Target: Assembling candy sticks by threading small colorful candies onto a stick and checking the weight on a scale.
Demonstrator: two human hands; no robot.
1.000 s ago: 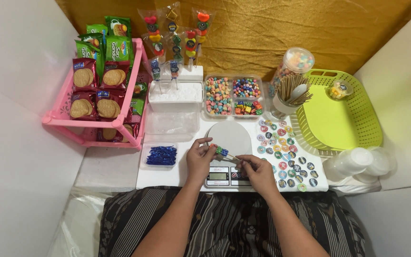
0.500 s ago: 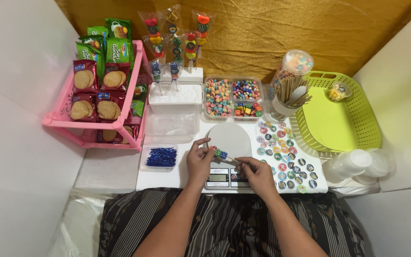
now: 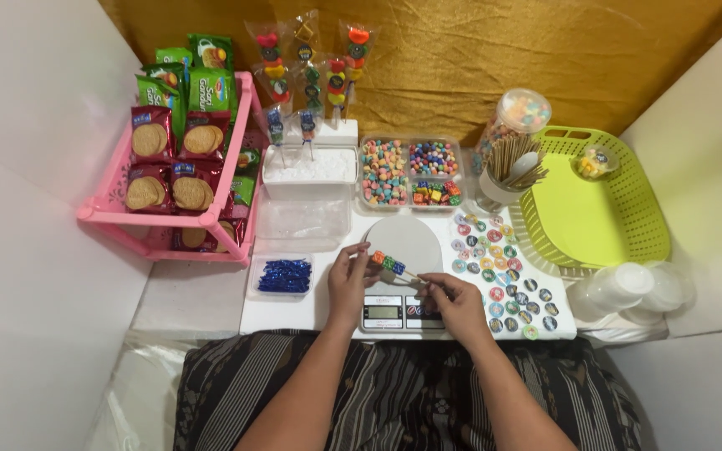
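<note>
Both forearms are extended forward from the lap and converge above the scale [image 3: 401,311]. The left hand [image 3: 349,280] is raised with its fingers curled, and the candy end of the skewer [image 3: 394,267] is pinched between thumb and fingertips. The right hand [image 3: 455,302] is held lower, closed on the bare stick end. The skewer is held just above the scale's round white plate [image 3: 411,242], nearly level. Its long axis is set diagonally, with the candy end pointed up-left and the stick end down-right. A tray of blue ties [image 3: 283,276] is seen on the counter [image 3: 294,309] beside the left hand.
</note>
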